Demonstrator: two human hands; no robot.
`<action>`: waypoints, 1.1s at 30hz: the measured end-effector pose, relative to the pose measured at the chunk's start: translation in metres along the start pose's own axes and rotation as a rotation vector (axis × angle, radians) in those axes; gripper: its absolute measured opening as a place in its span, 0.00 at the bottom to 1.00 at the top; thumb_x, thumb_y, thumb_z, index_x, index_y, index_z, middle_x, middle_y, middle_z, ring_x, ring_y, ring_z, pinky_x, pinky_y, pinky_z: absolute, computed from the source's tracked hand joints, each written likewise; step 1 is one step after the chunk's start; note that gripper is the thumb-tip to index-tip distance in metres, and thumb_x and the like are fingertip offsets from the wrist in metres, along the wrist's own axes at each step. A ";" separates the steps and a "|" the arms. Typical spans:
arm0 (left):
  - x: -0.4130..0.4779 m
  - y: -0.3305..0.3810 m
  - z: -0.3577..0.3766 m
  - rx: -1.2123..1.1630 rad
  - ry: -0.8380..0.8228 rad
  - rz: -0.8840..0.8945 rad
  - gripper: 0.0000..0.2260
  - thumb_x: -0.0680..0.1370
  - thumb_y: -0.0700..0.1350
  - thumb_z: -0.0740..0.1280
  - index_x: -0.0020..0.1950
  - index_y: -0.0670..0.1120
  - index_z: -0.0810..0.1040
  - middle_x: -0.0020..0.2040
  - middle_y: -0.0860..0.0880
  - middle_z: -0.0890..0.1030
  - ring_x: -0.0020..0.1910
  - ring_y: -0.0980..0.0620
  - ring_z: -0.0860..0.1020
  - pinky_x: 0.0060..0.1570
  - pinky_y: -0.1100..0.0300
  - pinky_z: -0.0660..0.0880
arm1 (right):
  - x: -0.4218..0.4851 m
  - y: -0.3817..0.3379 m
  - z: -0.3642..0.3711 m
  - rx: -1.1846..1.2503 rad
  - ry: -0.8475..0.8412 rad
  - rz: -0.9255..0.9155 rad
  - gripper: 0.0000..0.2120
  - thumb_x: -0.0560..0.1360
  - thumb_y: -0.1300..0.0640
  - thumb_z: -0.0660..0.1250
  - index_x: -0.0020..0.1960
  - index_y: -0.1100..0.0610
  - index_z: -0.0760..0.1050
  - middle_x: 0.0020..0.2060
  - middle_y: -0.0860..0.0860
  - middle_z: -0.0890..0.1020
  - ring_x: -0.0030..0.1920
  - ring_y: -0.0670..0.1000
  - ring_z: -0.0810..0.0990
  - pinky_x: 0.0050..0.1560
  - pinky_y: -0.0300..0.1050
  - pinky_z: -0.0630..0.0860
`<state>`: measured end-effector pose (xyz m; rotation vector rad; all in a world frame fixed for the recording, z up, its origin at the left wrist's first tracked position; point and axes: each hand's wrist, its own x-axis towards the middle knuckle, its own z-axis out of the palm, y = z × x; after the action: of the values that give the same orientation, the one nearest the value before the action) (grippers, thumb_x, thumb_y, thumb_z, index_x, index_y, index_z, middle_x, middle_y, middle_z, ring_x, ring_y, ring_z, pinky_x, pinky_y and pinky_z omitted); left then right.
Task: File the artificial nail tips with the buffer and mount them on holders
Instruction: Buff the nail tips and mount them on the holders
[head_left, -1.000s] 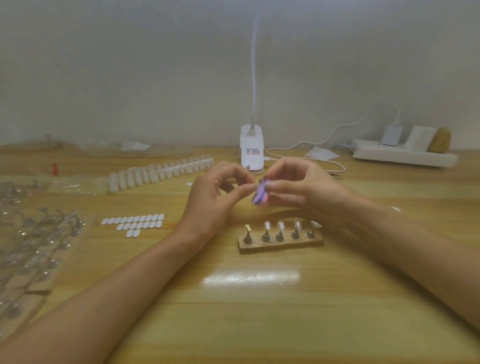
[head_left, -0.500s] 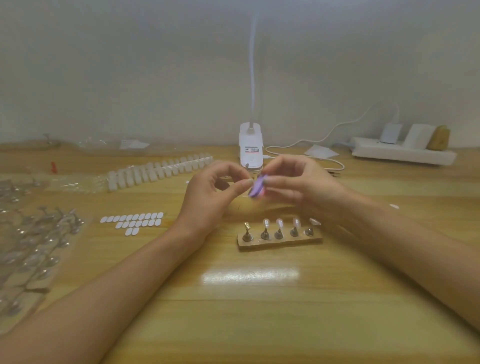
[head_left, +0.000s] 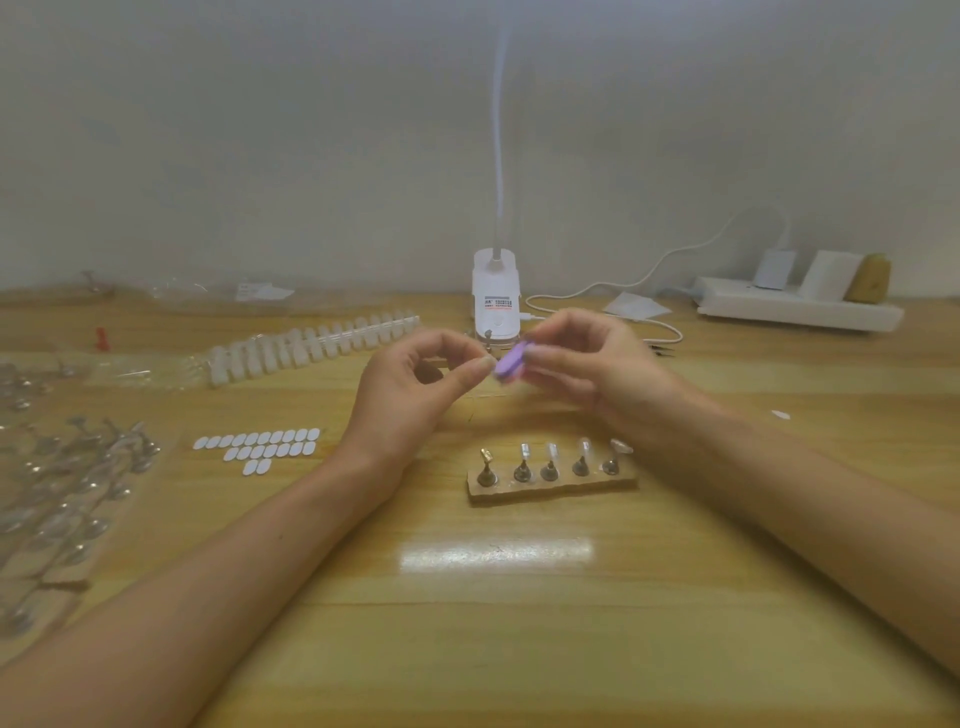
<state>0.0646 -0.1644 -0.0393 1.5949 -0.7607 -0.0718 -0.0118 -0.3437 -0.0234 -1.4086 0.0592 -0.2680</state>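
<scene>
My right hand (head_left: 587, 369) grips a small purple buffer block (head_left: 508, 362) between thumb and fingers, above the table's middle. My left hand (head_left: 415, 384) pinches a tiny clear nail tip (head_left: 487, 360) against the buffer's left end; the tip is mostly hidden by my fingertips. Below the hands a wooden base (head_left: 553, 484) carries several metal holders. The leftmost holder (head_left: 486, 466) is bare, and the others bear clear nail tips (head_left: 551, 451).
A strip of white nail tips (head_left: 311, 347) lies at the back left. White adhesive tabs (head_left: 260, 444) sit left of my left wrist. A bag of spare holders (head_left: 62, 483) covers the left edge. A white lamp base (head_left: 496, 299) and a power strip (head_left: 795, 306) stand behind.
Both hands have risen slightly and moved away from me with the buffer and tip. The buffer has tilted flatter between my fingers.
</scene>
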 end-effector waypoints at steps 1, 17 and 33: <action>0.000 0.000 0.000 0.006 0.001 0.004 0.04 0.74 0.44 0.74 0.40 0.50 0.82 0.39 0.60 0.81 0.32 0.63 0.71 0.35 0.68 0.69 | 0.001 -0.001 -0.002 0.028 0.065 -0.007 0.06 0.70 0.67 0.71 0.46 0.62 0.77 0.41 0.54 0.86 0.46 0.52 0.86 0.46 0.37 0.81; -0.001 0.001 0.000 -0.012 0.008 -0.029 0.05 0.73 0.46 0.75 0.38 0.54 0.83 0.38 0.58 0.82 0.34 0.58 0.72 0.36 0.67 0.71 | 0.000 -0.001 -0.006 0.006 0.028 0.020 0.05 0.70 0.66 0.71 0.43 0.61 0.76 0.42 0.57 0.85 0.48 0.56 0.85 0.49 0.41 0.82; -0.001 0.002 0.000 -0.031 -0.002 -0.035 0.04 0.74 0.45 0.74 0.40 0.53 0.83 0.35 0.59 0.80 0.33 0.60 0.72 0.35 0.70 0.69 | 0.000 -0.001 -0.006 0.015 -0.020 -0.011 0.07 0.71 0.68 0.70 0.39 0.61 0.73 0.44 0.58 0.84 0.46 0.56 0.86 0.48 0.42 0.82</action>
<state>0.0629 -0.1639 -0.0377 1.5792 -0.7299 -0.1099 -0.0136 -0.3496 -0.0231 -1.3973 0.0325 -0.2630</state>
